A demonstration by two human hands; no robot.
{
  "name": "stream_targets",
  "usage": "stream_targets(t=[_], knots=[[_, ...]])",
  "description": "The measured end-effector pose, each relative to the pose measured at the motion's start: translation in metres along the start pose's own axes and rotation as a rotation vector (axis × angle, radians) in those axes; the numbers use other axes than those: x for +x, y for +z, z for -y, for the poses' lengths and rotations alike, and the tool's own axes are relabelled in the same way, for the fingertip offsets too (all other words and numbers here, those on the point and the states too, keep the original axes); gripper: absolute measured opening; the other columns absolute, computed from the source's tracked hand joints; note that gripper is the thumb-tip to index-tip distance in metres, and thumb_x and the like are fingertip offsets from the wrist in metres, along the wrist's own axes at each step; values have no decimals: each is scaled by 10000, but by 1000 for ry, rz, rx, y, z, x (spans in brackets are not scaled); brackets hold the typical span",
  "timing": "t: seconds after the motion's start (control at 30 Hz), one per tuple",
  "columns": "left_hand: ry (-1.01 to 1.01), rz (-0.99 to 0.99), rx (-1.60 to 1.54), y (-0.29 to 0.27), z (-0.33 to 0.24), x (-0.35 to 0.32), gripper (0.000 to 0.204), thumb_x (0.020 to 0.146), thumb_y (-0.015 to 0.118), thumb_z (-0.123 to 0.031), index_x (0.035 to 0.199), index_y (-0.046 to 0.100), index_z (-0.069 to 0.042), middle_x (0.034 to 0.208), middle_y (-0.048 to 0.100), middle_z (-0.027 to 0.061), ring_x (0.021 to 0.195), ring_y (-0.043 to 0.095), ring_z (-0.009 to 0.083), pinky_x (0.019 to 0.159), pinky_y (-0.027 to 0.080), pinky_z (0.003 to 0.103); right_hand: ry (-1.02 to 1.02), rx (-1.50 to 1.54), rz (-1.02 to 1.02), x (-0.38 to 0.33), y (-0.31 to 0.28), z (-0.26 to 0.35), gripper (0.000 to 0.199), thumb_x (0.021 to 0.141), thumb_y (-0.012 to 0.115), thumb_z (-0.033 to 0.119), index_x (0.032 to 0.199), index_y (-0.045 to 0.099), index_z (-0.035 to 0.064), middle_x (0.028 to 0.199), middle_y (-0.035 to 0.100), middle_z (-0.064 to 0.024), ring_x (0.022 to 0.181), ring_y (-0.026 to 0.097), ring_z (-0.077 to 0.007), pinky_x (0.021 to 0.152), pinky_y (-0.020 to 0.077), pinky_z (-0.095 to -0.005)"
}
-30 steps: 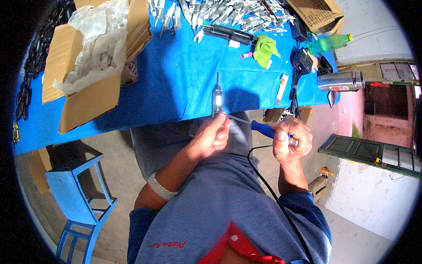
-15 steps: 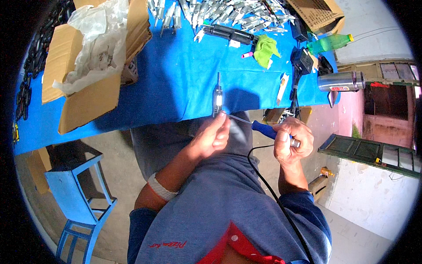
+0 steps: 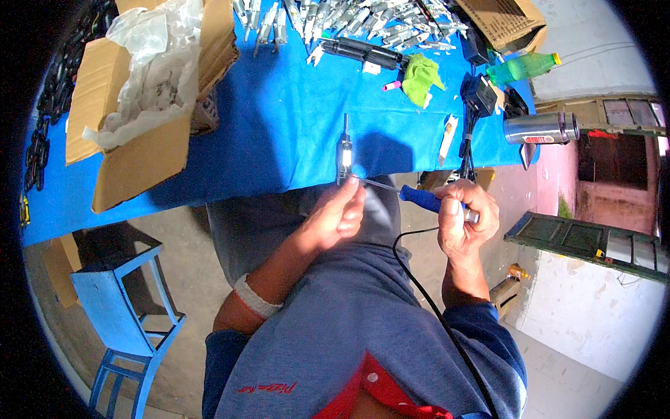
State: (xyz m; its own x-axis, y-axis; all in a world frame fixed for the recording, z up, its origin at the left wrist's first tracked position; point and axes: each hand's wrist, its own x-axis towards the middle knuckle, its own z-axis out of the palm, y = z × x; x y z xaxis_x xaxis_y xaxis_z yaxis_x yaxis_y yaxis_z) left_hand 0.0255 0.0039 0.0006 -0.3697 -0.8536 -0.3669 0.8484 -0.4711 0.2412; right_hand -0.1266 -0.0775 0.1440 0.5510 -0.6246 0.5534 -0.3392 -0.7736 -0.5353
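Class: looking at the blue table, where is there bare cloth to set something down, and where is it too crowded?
Bare blue cloth lies mid-table, bordered by the cardboard box on the left, the green rag and black adapter on the right, and the near edge where the left hand holds a small metal part. The far edge is crowded with metal pieces.

Two hands are working here: the left hand (image 3: pixel 340 215) is holding one small metal part (image 3: pixel 344 152), and the right hand (image 3: pixel 464 222) is gripping one blue-handled soldering iron (image 3: pixel 421 199). Two cardboard boxes (image 3: pixel 132 119) are sitting on the blue table (image 3: pixel 279 119), with one green bottle (image 3: pixel 522 68), one steel flask (image 3: pixel 541 128) and one green cloth (image 3: pixel 422 77). The small metal pieces (image 3: pixel 363 17) at the far edge are lying too many to count, and one blue stool (image 3: pixel 118 307) is standing below.
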Motion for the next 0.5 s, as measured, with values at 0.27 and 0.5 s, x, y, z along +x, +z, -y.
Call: stream_targets(t=[0.27,0.5], knots=[[8,-54,7,7,-1,-1,379,917,411,-481,802,453,-122,556,361,-34,401,297,67,392,258,220,196,341,38,16,12,13,242,908,451,209,835,529,-8,894,596,-162,814,579,-212,710,455,-316],[40,-59,8,8,1,1,384,906,435,-488,799,456,-120,558,360,-35,404,303,73,385,260,228,363,778,-126,18,38,28,256,937,427,260,878,432,11,840,557,-143,762,560,-206,756,480,-369]])
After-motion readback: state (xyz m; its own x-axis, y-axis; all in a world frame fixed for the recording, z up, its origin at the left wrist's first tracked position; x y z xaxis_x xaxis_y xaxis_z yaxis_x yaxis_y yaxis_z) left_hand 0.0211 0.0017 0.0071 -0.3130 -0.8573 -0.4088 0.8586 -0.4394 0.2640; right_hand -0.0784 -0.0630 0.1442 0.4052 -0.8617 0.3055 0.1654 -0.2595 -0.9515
